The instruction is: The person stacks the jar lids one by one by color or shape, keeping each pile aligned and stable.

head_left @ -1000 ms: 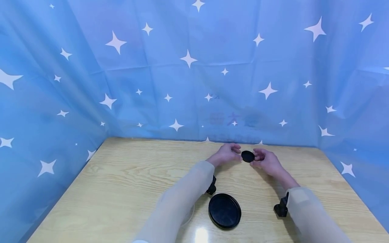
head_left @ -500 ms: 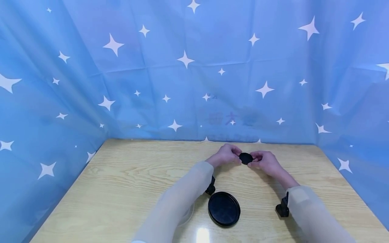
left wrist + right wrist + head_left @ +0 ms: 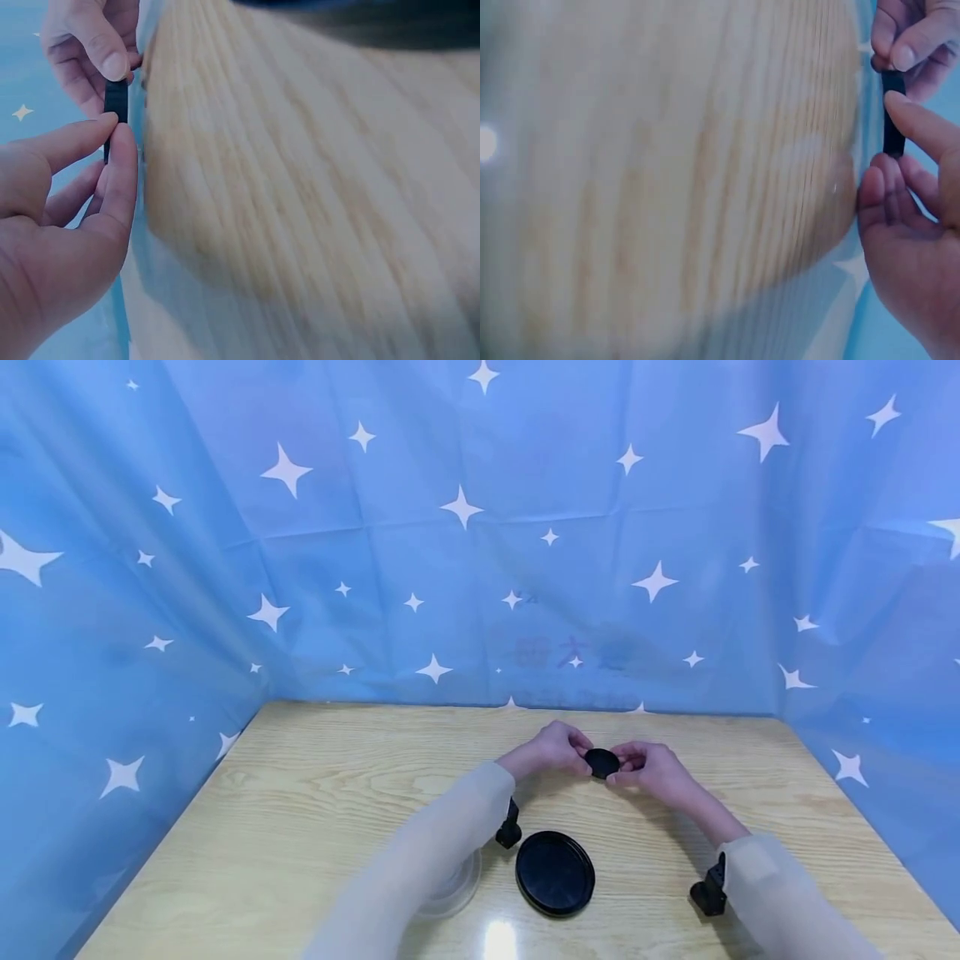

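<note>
A small black round lid (image 3: 602, 763) is held between both hands over the far part of the table. My left hand (image 3: 557, 748) pinches its left edge with thumb and fingers. On the opposite edge, my right hand (image 3: 654, 770) grips it the same way. Both wrist views show the lid edge-on as a thin dark band, with the left thumb and fingers on the near end in the left wrist view. Closer to me lies a larger black round lid (image 3: 555, 873) with a raised rim, flat on the wood and apart from both hands.
A clear round plastic piece (image 3: 457, 890) lies partly hidden under the left sleeve. The wooden table (image 3: 315, 810) ends at a blue curtain (image 3: 390, 568) with white stars. Black wrist cameras (image 3: 508, 827) hang below both sleeves.
The small lid and both hands have come slightly toward me and to the left. The fingers have closed in on the lid's edges. More of the clear piece shows beside the left sleeve.
</note>
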Demonstrator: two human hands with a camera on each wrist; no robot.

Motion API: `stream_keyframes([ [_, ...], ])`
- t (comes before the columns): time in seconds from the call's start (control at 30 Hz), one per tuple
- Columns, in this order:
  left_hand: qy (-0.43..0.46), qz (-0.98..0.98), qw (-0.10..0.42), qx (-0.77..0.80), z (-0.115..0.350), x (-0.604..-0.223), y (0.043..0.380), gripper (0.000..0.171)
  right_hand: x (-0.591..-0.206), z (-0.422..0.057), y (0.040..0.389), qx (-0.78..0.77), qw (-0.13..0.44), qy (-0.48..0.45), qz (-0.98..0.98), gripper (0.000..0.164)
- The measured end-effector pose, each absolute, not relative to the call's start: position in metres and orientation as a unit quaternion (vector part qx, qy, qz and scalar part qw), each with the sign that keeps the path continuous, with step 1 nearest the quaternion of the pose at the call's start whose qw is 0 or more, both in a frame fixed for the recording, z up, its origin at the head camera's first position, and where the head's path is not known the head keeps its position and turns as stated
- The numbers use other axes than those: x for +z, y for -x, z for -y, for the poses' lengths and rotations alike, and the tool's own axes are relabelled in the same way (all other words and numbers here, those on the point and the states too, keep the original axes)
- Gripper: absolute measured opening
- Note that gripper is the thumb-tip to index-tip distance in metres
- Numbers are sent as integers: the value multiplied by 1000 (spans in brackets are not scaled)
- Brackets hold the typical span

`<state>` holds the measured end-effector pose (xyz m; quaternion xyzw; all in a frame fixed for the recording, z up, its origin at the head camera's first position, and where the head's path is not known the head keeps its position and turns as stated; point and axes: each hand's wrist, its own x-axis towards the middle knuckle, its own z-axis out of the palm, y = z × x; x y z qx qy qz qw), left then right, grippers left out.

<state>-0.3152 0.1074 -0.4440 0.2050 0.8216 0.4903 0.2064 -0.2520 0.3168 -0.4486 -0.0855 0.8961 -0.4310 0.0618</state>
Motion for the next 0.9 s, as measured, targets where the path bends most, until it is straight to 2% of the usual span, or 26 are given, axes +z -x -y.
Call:
stream_keyframes([
  [0.33, -227, -809, 231, 491, -87, -418, 295, 39, -434, -306, 235, -454, 48, 108, -883, 51],
  [0.63, -261, -813, 210, 477, -66, -406, 276, 37, -420, -291, 216, -453, 55, 128, -880, 49],
  [0.9, -262, -817, 194, 475, -50, -403, 243, 36, -409, -281, 191, -459, 70, 145, -874, 49],
])
